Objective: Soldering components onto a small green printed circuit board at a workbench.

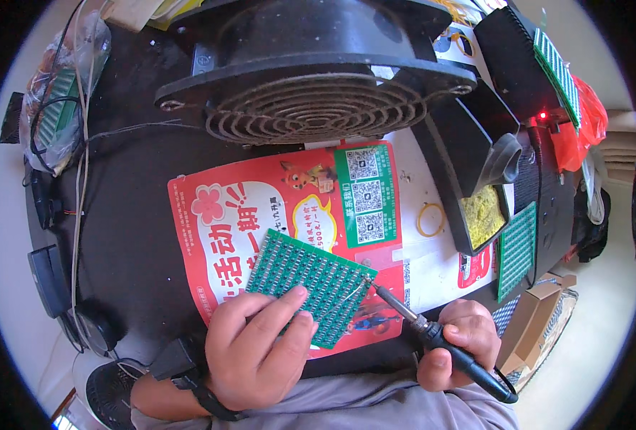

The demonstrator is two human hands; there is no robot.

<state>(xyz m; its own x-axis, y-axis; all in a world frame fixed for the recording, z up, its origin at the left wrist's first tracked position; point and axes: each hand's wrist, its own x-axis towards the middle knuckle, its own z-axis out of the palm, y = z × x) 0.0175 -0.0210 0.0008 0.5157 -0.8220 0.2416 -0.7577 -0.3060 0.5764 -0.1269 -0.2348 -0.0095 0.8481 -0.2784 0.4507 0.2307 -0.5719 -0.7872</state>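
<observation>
A green circuit board (305, 271) with rows of small solder points lies tilted on a red printed leaflet (225, 215). My left hand (261, 347) rests over its lower left edge, fingers pressed on its face; the thumb is hidden. In my right hand (465, 340) is a soldering iron (432, 331), gripped by its black handle. Its metal tip meets or nearly meets the board's right corner, where a thin pale wire (352, 294) runs across the face. Whether tip and board touch, I cannot tell.
A black fan (318, 107) with a round grille stands beyond the board. To its right is an iron stand (468, 143) with yellow sponge (484, 213). More green boards (517, 251) lie at the right, above a cardboard box (536, 322). A bagged bundle (64, 93) and cables sit far left.
</observation>
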